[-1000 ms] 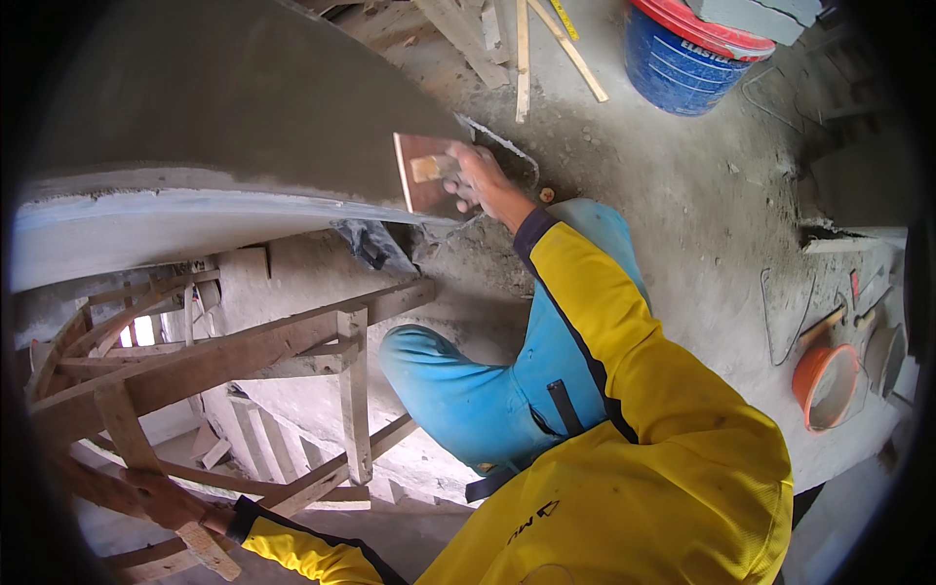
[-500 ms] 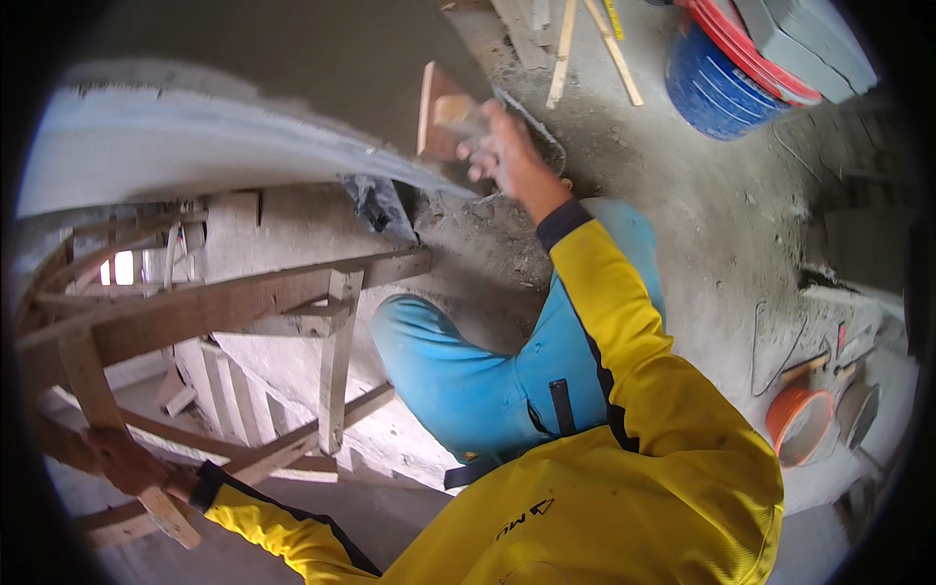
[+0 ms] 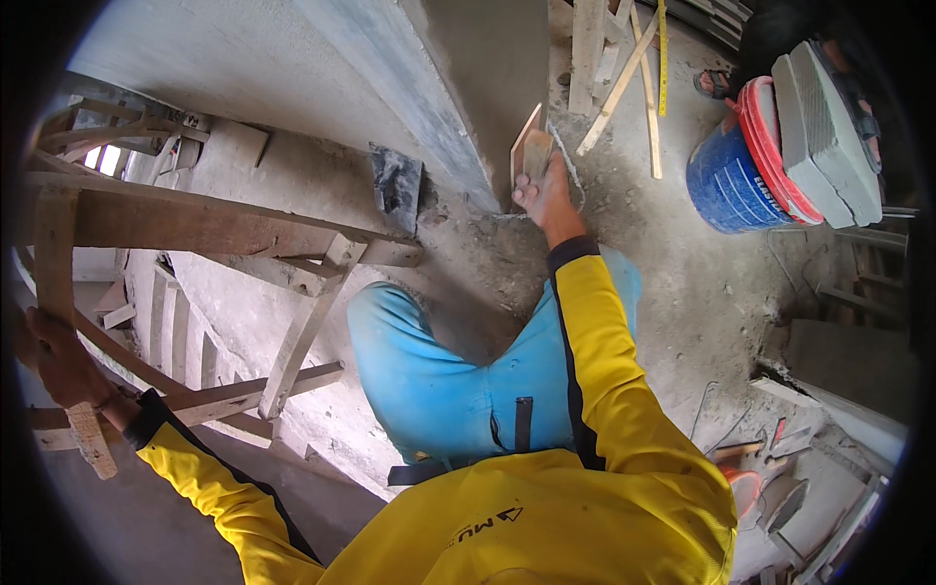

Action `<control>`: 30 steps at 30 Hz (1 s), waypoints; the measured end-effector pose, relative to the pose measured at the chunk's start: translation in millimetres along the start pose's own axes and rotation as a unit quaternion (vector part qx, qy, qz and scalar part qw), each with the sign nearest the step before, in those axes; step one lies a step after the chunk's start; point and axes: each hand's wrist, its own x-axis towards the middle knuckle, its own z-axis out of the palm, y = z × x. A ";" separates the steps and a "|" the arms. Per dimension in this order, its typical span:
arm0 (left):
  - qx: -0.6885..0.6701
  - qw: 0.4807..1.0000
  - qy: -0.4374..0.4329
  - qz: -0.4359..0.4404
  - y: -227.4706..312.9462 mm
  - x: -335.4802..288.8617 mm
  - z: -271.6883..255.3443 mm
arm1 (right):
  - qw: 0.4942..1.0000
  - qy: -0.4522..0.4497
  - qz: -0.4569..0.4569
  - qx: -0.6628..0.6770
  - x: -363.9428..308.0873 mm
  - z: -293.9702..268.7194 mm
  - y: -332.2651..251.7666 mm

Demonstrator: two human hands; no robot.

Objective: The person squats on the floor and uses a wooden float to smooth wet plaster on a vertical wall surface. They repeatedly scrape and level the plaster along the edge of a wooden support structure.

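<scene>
My right hand is closed round the handle of a wooden plastering float. The float's board stands on edge against or very close to the wet-looking grey face of a wall or column, near its lower end; I cannot tell if they touch. A paler face of the same structure runs off to the left. At the far left, my left hand grips an upright timber of a rough wooden frame, whose end shows below the hand. My bent knees in blue trousers are between the two arms.
A thick beam and braces of the wooden frame fill the left side. Dark crumpled sheeting lies by the wall's foot. Right: a blue bucket bearing grey blocks, loose sticks, an orange bucket, another person's sandalled foot.
My view has turned, so the wall's grey face now appears narrower and steeper. The float has gone to the right and slightly down in the picture. My left hand still holds the timber.
</scene>
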 end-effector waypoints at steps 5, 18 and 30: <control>0.059 0.997 -0.016 -0.036 -7.1 -3.0 -8.5 | 0.998 -0.063 0.004 -0.025 -35.3 28.6 -1.9; 0.015 1.000 0.002 0.009 2.7 -10.7 -9.8 | 0.984 0.022 -0.159 -0.073 -30.2 48.4 -16.8; 0.008 0.999 -0.019 -0.025 1.8 -11.1 -14.1 | 0.984 0.082 -0.128 -0.088 -21.1 38.0 -6.7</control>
